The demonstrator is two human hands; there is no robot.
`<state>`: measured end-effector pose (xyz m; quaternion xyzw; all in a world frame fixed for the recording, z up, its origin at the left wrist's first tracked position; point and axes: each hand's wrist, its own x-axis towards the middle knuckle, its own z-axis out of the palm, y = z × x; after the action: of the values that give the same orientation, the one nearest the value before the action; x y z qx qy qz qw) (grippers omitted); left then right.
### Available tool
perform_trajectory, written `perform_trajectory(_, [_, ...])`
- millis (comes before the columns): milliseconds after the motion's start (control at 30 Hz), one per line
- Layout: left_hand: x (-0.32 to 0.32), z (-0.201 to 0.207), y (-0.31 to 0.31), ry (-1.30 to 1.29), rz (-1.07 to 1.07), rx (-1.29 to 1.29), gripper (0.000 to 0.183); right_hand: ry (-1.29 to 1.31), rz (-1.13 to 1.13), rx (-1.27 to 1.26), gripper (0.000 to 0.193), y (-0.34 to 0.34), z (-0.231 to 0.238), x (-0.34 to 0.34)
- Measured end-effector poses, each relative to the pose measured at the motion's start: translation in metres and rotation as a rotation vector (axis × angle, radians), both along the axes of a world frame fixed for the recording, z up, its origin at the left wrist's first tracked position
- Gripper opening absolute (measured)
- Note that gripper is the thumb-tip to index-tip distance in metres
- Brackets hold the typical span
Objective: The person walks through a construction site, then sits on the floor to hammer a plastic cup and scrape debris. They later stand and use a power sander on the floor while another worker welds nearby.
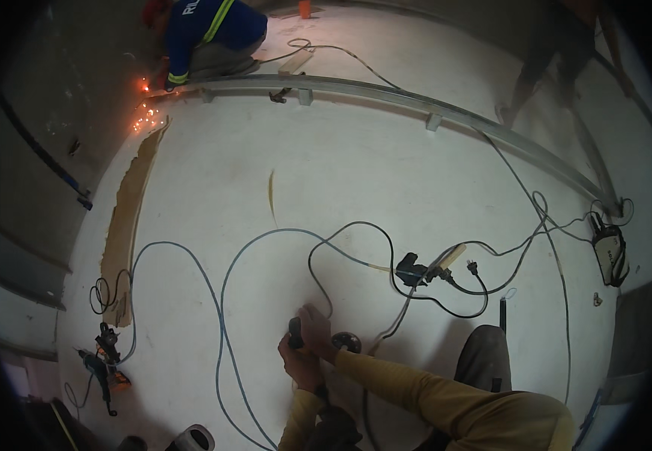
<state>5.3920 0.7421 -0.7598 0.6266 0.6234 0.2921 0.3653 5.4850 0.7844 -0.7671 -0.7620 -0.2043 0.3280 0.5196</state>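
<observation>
Both my hands are closed around a dark, cylindrical tool part [295, 332] low over the pale floor, and its exact kind is hidden by my fingers. My left hand [302, 367] grips it from below. Wrapped over its upper side is my right hand [316, 329], with the yellow-brown sleeve crossing from the lower right. A black cord [318, 282] runs up from beside my right hand. Close to my right wrist lies a round dark disc [347, 342] with holes in it.
Cables surround a black connector [412, 269] and a loose plug [472, 267]. Power tools [100, 368] lie at left beside a cardboard strip [127, 225]. A long metal beam [386, 94] spans the far side, where a person [217, 34] crouches by sparks [147, 116]. Another person [559, 60] stands far right.
</observation>
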Motion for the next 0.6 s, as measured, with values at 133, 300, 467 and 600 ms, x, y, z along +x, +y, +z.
perform_trajectory(133, [-0.004,0.002,0.004,0.031,-0.015,-0.014,0.069,-0.482,0.209,0.084,0.028,0.003,-0.027,-0.003])
perform_trajectory(300, [-0.007,0.005,0.006,0.013,-0.004,-0.013,0.067,-0.446,0.175,0.162,0.034,0.005,-0.051,-0.007])
perform_trajectory(467, [-0.007,0.009,0.009,0.054,-0.011,0.014,0.067,-0.280,0.266,0.072,0.032,0.007,-0.050,-0.006])
perform_trajectory(600, [-0.004,0.013,0.010,0.043,-0.019,-0.019,0.066,-0.564,0.297,0.164,0.031,0.005,-0.041,-0.003])
